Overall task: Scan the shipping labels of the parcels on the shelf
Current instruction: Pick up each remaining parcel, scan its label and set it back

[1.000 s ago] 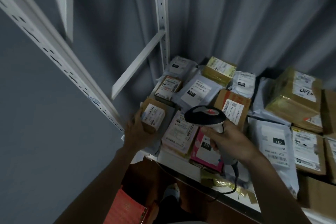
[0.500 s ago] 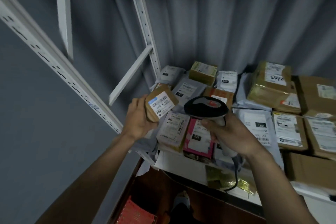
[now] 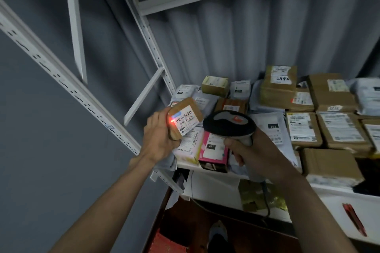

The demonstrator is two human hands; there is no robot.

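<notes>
Above the front left corner of the shelf (image 3: 207, 168), the left hand (image 3: 158, 141) grips a small brown box (image 3: 186, 118), fingers curled round its left end, label tilted toward the scanner (image 3: 229, 124). A red light spot falls on the label's left edge. The right hand (image 3: 255, 156) is clamped round the scanner's handle, its head just right of the box. Labelled parcels (image 3: 304, 127) cover the shelf; a pink box (image 3: 213, 150) lies below the scanner.
</notes>
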